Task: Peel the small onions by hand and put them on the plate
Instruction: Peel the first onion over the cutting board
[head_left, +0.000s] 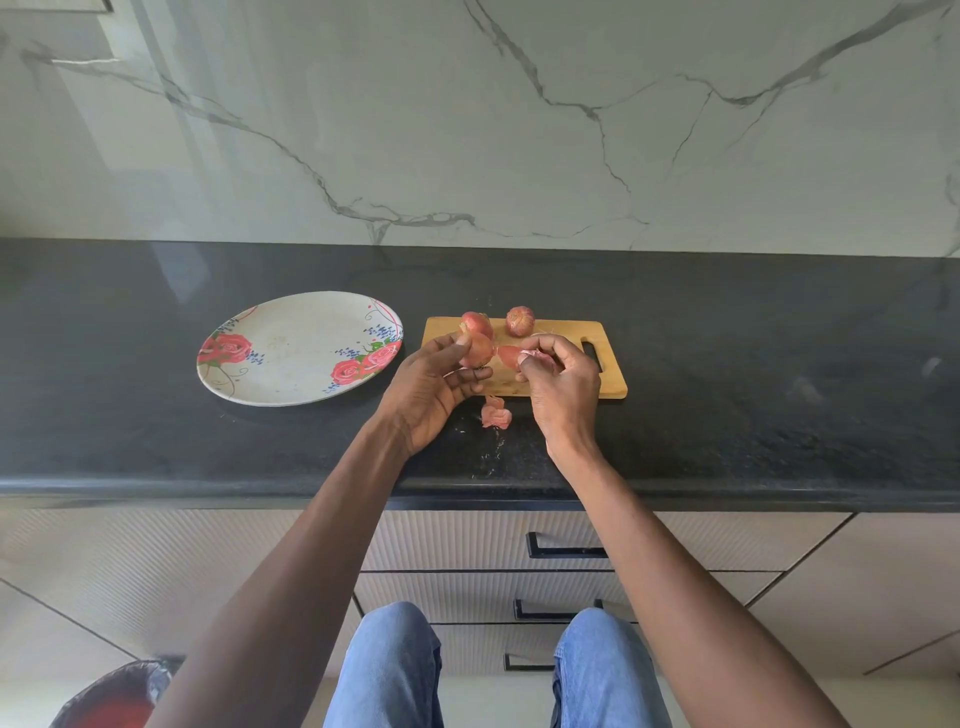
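Note:
My left hand (439, 387) grips a small reddish onion (479, 351) above the left end of a wooden cutting board (566, 387). My right hand (558, 382) pinches a strip of pink onion skin (511, 354) that still trails from that onion. Two more unpeeled onions lie at the board's far edge, one (477, 323) just behind the held onion and one (520, 320) to its right. A white plate (291, 348) with red rose prints lies on the counter left of the board, with nothing on it.
A torn pink peel (496, 415) lies on the black counter (753, 389) between my wrists, just in front of the board. Drawers with black handles (563, 551) sit below the counter edge. A dark bin (114, 696) shows at the bottom left.

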